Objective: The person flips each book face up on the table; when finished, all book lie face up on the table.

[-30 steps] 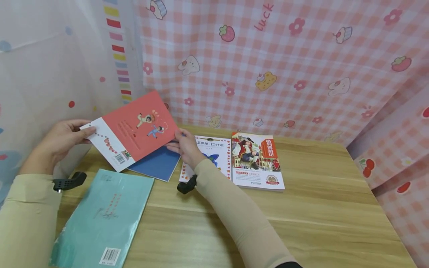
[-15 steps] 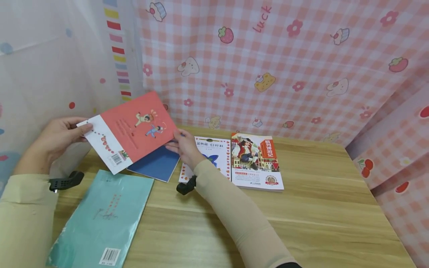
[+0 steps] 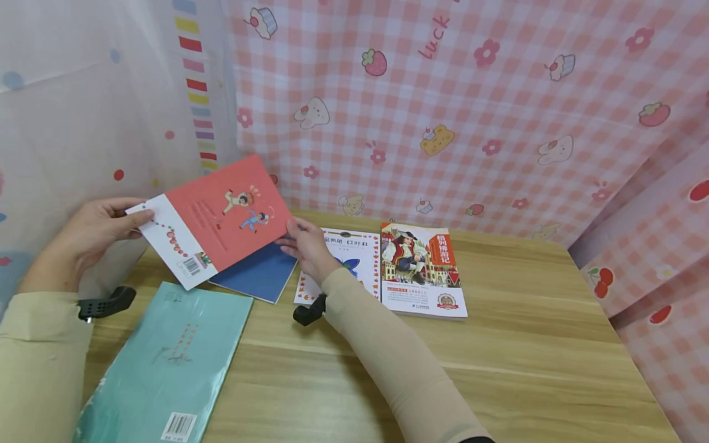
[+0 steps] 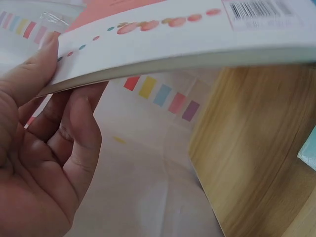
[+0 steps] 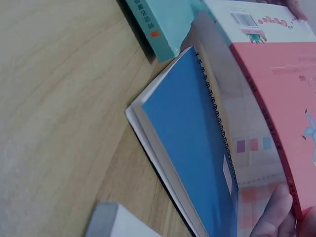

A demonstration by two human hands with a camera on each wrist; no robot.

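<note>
Both hands hold a red and white paperback book [image 3: 229,209] aloft at the back left of the table, its back cover with a barcode turned up. At its white end, my left hand [image 3: 102,231] pinches the corner, thumb on the cover and fingers beneath, as the left wrist view shows. My right hand [image 3: 310,249] grips the book's opposite red edge near a corner. Below the raised book lies a blue spiral notebook [image 5: 190,133], partly covered by it in the head view. A teal book [image 3: 177,351] with a barcode lies at the front left.
Right of the notebook, a white book with a blue butterfly [image 3: 354,246] is partly hidden by my right hand. Beside it lies a thick illustrated paperback [image 3: 421,271]. The wooden table [image 3: 526,344] meets a pink checked curtain [image 3: 443,92] behind and a pale curtain [image 3: 72,123] at left.
My left hand and the white end of the red and white book have shifted slightly left. Both hands keep their hold; the books on the table stay where they were.
</note>
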